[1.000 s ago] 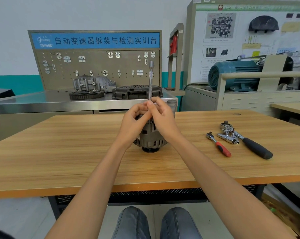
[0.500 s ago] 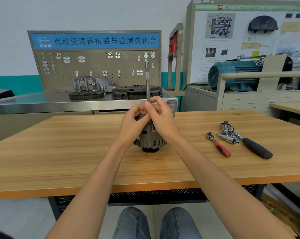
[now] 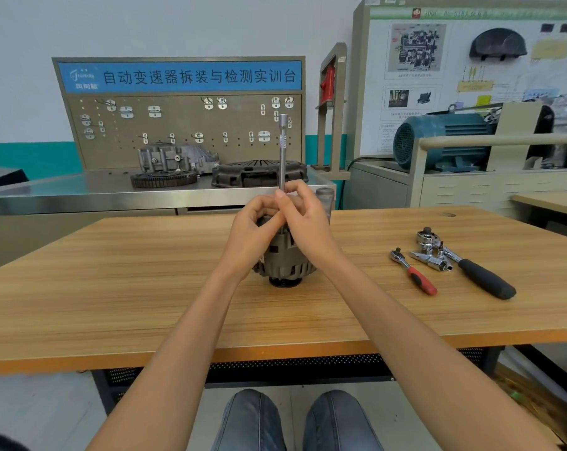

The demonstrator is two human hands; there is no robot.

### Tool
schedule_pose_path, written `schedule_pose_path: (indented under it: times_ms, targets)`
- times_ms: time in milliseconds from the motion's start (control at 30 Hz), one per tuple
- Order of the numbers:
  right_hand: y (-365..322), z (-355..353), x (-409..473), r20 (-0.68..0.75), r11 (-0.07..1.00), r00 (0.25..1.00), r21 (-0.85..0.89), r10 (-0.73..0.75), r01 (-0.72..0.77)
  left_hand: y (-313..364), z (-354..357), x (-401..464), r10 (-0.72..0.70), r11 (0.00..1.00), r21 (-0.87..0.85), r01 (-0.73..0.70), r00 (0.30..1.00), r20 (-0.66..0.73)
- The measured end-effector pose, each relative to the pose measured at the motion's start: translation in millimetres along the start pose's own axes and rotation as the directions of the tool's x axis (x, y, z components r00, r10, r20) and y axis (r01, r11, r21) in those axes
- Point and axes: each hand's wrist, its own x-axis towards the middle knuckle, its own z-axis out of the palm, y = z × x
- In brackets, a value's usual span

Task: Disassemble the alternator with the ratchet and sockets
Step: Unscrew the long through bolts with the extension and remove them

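Both hands meet over the alternator (image 3: 285, 258), standing mid-counter (image 3: 145, 288). Right hand (image 3: 308, 222) fingers pinch the extension bar (image 3: 283, 151) low on its shaft; the bar's long axis is vertical, running straight down into the housing. Left hand (image 3: 253, 229) curls alongside, bracing. Ratchets (image 3: 464, 265) lie well off right, nearer the right hand.

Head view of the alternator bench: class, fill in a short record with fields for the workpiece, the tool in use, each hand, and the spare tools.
workpiece: alternator standing on the wooden table, pulley end down
tool in use: long extension bar, upright above the alternator, its lower end hidden by the hands
left hand: fingers curled at the bar's base
right hand: pinches the bar's shaft
spare tools: red-handled ratchet, black-handled ratchet, loose chrome pieces between them, lying to the right
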Motion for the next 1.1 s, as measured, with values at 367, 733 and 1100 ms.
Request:
schedule_pose_path:
  times_ms: [367,733,1100]
  targets:
    - [1.2,-1.2,1.4,0.011,0.999,1.0,-0.033,-0.006,0.006,6.8,-2.7,-3.5,0.031,0.999,-0.031,-0.03,0.998,0.054]
    - [5.1,1.1,2.8,0.01,0.994,0.998,-0.086,-0.061,0.062,10.4,-5.6,-2.0,0.04,0.976,0.21,-0.049,0.998,0.048]
    - [-0.2,-6.5,8.4,0.008,0.993,0.996,-0.067,-0.094,0.094,14.0,-3.9,3.9,0.065,0.966,0.247,-0.073,0.997,0.043]
